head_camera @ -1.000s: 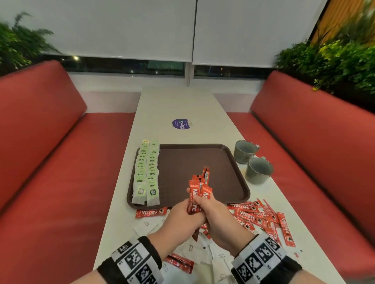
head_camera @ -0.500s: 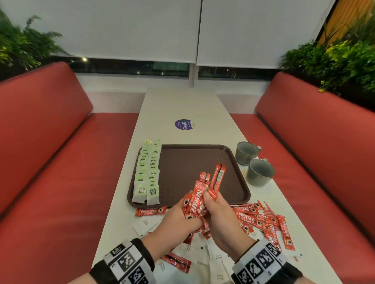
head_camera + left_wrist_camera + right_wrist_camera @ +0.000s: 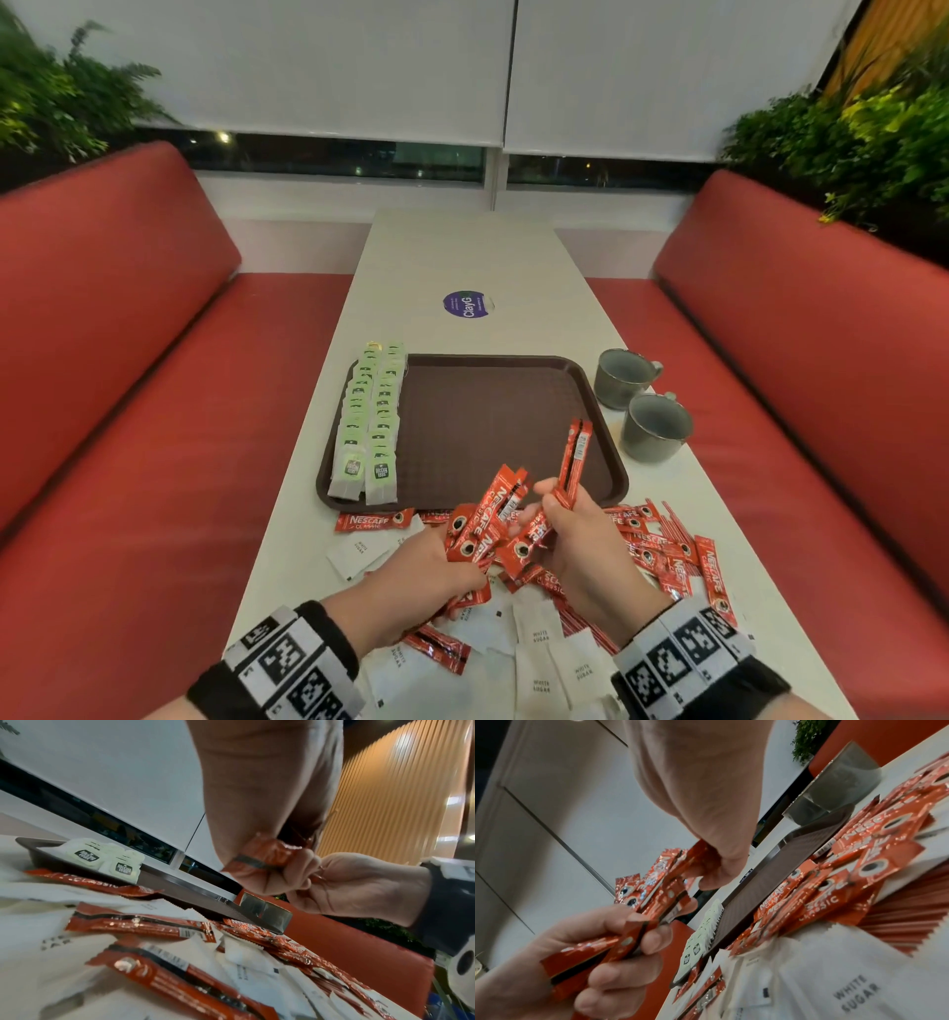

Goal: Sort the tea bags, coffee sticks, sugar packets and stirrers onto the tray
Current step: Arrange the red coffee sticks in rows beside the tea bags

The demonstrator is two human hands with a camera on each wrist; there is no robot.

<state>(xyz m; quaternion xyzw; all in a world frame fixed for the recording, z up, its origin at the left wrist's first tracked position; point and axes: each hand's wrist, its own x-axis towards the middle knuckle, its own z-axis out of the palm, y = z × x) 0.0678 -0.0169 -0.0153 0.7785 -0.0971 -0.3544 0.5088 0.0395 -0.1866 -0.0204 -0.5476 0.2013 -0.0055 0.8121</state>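
Observation:
A brown tray (image 3: 493, 411) lies mid-table with two rows of green tea bags (image 3: 367, 426) along its left side. Just before the tray's near edge, my left hand (image 3: 462, 560) grips a fanned bundle of red coffee sticks (image 3: 488, 519). My right hand (image 3: 552, 501) pinches one or two more coffee sticks (image 3: 575, 457), held upright over the tray's near right corner. In the right wrist view the left hand's fingers (image 3: 652, 941) wrap the bundle (image 3: 649, 888). Loose coffee sticks (image 3: 662, 545) and white sugar packets (image 3: 544, 647) lie under and around both hands.
Two grey mugs (image 3: 624, 377) (image 3: 655, 426) stand right of the tray. One coffee stick (image 3: 372, 520) lies alone at the tray's near left corner. A purple sticker (image 3: 466, 304) marks the far table. Red benches flank the narrow table on both sides.
My right hand has drawn coffee sticks out of the bundle and moved them right, apart from the left hand. Both hands were joined on one bundle a second ago.

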